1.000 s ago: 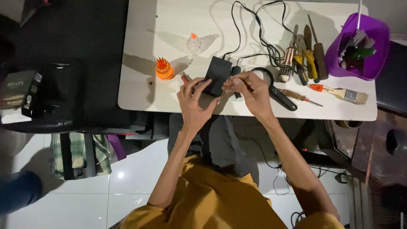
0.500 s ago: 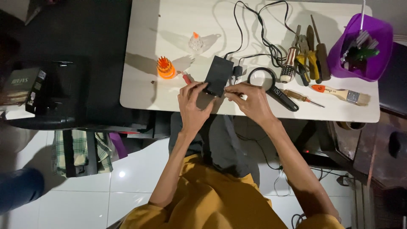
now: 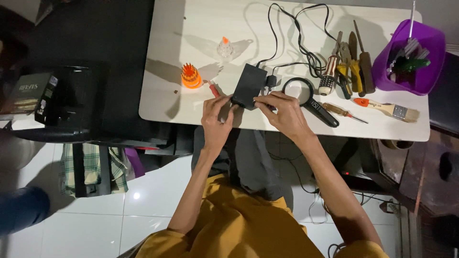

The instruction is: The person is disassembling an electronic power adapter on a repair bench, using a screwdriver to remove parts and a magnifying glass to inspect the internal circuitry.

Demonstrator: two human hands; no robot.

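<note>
Black box-shaped adapter near table front edge, tilted. Pinched at near end by left hand at 7 o'clock and right hand at 4 o'clock, fingers clamped on casing. Magnifying glass at 3 o'clock; orange bit holder at 9 o'clock; black cable at 1 o'clock.
</note>
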